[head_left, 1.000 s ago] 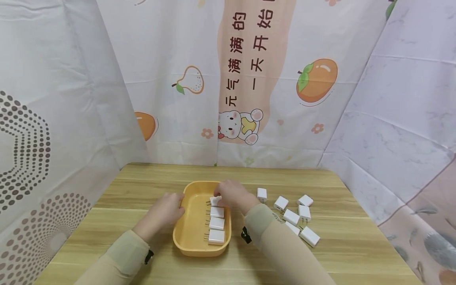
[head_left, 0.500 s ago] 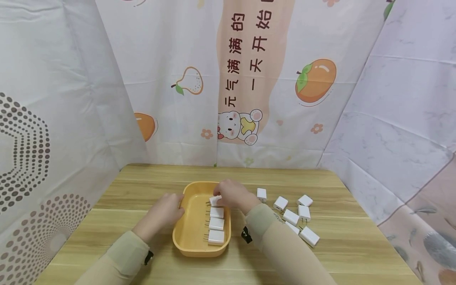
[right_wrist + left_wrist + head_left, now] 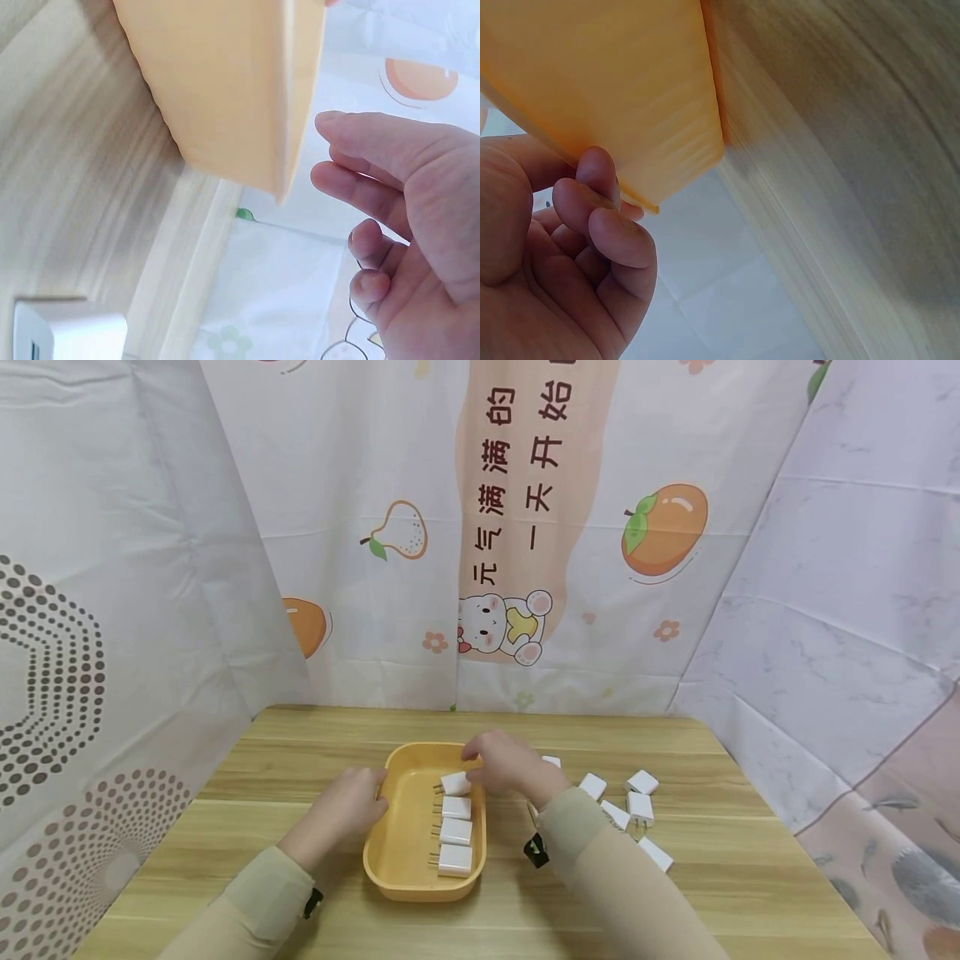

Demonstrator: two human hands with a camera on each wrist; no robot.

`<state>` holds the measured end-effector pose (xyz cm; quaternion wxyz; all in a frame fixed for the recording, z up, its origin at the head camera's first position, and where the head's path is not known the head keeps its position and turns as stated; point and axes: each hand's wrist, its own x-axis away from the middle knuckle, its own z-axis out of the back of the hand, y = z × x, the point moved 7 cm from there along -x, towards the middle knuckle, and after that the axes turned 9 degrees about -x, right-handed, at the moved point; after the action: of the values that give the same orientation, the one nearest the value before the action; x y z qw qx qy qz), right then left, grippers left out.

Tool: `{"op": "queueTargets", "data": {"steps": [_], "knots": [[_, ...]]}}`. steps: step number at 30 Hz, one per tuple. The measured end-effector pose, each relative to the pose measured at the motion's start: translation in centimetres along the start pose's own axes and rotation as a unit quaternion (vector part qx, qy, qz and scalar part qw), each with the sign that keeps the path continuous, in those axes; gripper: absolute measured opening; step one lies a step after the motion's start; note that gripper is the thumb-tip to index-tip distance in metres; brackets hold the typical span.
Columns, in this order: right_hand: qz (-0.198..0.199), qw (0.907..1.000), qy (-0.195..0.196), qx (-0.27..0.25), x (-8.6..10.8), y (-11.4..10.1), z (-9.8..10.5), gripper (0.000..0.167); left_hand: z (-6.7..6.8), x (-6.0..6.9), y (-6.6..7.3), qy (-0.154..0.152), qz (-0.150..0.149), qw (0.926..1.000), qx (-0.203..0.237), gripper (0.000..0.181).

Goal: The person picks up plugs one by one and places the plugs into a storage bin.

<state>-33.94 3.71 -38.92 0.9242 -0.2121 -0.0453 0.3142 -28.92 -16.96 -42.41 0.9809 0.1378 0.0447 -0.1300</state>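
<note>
Fingers of the right hand (image 3: 513, 768) sit parted, empty, just right of the farthest charger (image 3: 455, 783), prongs (image 3: 438, 789) leftward; left hand (image 3: 351, 800) pinches the tray (image 3: 405, 852).

Surface (image 3: 750, 877): light tan wood-grain top with darker streaks, straight far edge, rounded far corners. Directly on it: one yellow-orange rounded-rectangular tray (image 3: 423, 894), flat, long sides running near to far, about mid-width. Right of the tray, loose white boxy plug chargers (image 3: 640, 807), at least six showing, angled differently, some partly hidden. Two rightmost just beside each other; one has prongs pointing to the near edge.
</note>
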Motion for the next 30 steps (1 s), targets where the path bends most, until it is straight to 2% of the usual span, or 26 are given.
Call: {"op": "queueTargets", "data": {"steps": [6, 11, 18, 22, 30], "knots": [[0.020, 0.9990, 0.025, -0.030, 1.2, 0.8, 1.6, 0.027, 0.0, 0.0, 0.0, -0.002, 0.001, 1.0000, 0.002, 0.027], [0.011, 0.9989, 0.034, -0.030, 2.1, 2.2, 2.7, 0.030, 0.1, 0.0, 0.1, -0.003, 0.004, 1.0000, 0.005, 0.019], [-0.002, 0.9975, 0.064, -0.029, 4.0, 3.4, 4.6, 0.035, 0.1, 0.1, 0.1, -0.006, 0.005, 1.0000, 0.000, 0.021], [-0.018, 0.9966, 0.076, -0.026, 5.1, 4.0, 5.6, 0.039, 0.1, 0.0, 0.1, -0.005, 0.002, 1.0000, -0.003, 0.014], [-0.077, 0.9919, 0.101, -0.008, 7.5, 5.8, 7.3, 0.046, 0.0, 0.1, 0.1, -0.003, 0.000, 1.0000, -0.005, 0.005]]}}
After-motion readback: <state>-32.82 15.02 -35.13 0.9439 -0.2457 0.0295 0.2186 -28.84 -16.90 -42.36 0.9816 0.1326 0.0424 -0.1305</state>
